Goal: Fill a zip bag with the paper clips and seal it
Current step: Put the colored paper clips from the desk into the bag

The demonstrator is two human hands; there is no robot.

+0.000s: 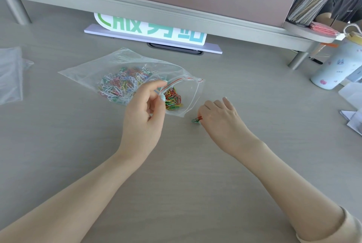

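My right hand point(221, 119) fingers pinch the last paper clips point(196, 119) on the counter point(176, 174), just right of the zip bag point(137, 70) mouth my left hand point(146, 109) pinches open.

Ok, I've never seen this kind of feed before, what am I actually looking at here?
There is no machine. A camera worn on a person's head looks down at two bare hands over a desk. The left hand pinches the open mouth of a clear zip bag already holding many coloured paper clips. The right hand is picking up the last few loose clips from the desk beside the bag. The bag isn't sealed yet. At far right stand a mesh pen holder and a patterned bottle.
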